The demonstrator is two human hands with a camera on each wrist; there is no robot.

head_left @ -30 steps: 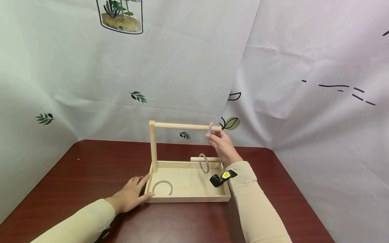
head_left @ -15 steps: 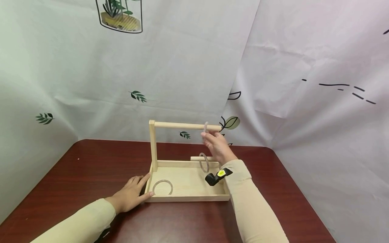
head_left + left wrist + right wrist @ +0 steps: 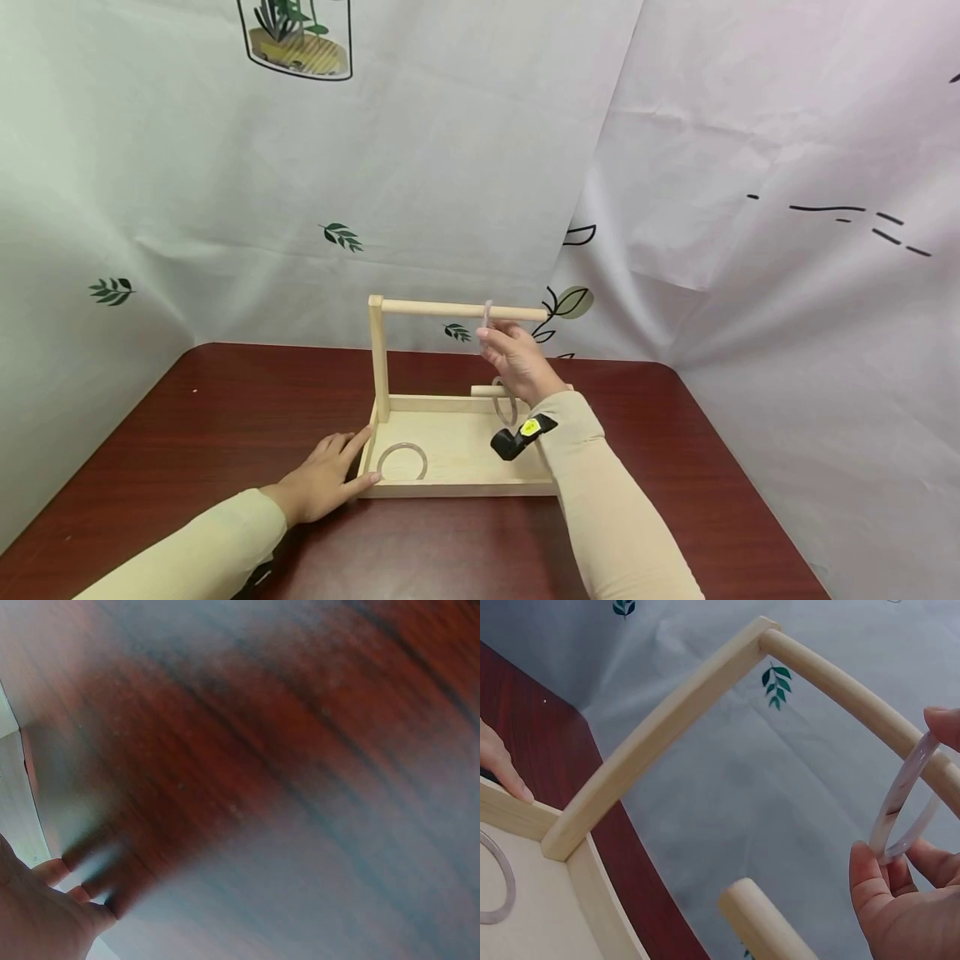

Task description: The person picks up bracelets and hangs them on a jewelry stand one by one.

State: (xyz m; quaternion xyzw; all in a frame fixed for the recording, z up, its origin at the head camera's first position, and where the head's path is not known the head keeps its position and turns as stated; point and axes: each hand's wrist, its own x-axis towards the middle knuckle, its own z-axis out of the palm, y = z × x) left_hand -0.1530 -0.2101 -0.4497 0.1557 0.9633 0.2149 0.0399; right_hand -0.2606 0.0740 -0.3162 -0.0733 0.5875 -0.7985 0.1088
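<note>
Right hand (image 3: 519,358) pinches bangle (image 3: 897,796) around upper rod (image 3: 431,308); left hand (image 3: 318,483), fingers spread, touches tray (image 3: 457,491). Best slid square to rod, grip light.

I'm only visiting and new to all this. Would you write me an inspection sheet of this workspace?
Surface: dark reddish-brown table.
Job's things: wooden stand with a tray; first ring around the upper rod, second ring around the lower rod, third ring lying in the tray.
Clutter: one tiny pale speck on the table.
Grip: right hand pinches the first ring; left hand rests against the tray's left end.
Cables: nothing seen.
Surroundings: creased pale backdrop with leaf prints.
</note>
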